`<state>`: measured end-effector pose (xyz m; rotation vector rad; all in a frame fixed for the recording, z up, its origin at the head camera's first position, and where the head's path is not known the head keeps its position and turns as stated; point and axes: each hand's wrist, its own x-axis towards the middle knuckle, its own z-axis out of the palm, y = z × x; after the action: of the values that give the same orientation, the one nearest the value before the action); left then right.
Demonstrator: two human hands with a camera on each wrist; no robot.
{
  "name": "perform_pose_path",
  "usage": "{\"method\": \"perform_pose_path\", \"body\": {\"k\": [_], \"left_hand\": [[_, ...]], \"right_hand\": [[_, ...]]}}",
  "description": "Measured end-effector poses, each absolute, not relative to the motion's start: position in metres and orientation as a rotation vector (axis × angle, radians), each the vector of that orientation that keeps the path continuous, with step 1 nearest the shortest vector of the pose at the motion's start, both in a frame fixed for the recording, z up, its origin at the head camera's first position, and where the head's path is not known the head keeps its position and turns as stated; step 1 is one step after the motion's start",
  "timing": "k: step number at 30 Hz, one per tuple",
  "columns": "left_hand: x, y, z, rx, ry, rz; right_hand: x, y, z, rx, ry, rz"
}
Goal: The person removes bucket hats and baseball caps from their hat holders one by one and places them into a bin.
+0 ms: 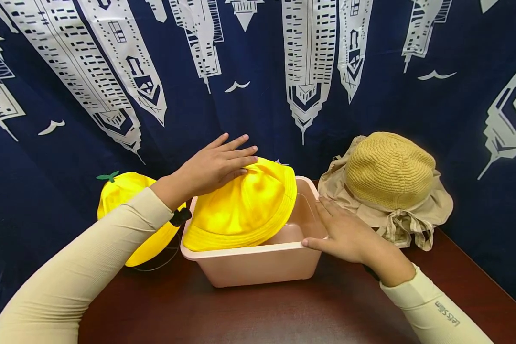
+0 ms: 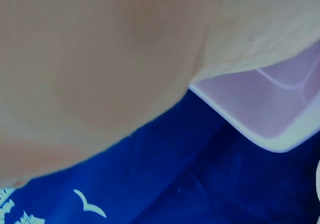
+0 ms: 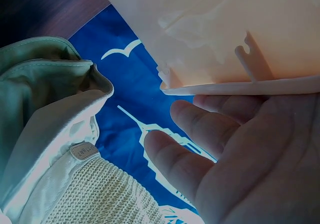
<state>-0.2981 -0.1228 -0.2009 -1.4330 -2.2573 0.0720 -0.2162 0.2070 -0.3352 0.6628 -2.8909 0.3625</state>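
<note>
A yellow bucket hat (image 1: 249, 205) lies tilted inside a pink plastic bin (image 1: 258, 267), its brim overlapping the left and front rim. My left hand (image 1: 215, 165) rests on the crown with its fingers stretched out; in the left wrist view the hand and the pale hat fill most of the picture. On the bin's right rim lies my right hand (image 1: 348, 234), its thumb on the front corner. From below, the right wrist view shows the fingers (image 3: 200, 126) lightly bent beside the rim (image 3: 240, 87), not wrapped round it.
Left of the bin, a second yellow hat (image 1: 124, 191) with a green leaf sprout sits on a wire stand (image 1: 167, 260), partly behind my left arm. To the right are a straw-coloured knitted hat (image 1: 391, 169) and a beige wide brim with a bow (image 1: 413, 224). A navy curtain (image 1: 258, 114) hangs behind.
</note>
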Motion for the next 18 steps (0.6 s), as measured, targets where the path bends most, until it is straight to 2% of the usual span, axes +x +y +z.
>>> {"method": "perform_pose_path", "body": {"k": [8,18], "left_hand": [[-0.293,-0.104,-0.213,-1.515,-2.236,0.1],[-0.298,-0.089,-0.251,-1.633,-2.302,0.279]], "right_hand": [[-0.216,0.207,-0.334,0.653,-2.915,0.396],[-0.216,0.207,-0.336,0.641,-2.914,0.385]]}}
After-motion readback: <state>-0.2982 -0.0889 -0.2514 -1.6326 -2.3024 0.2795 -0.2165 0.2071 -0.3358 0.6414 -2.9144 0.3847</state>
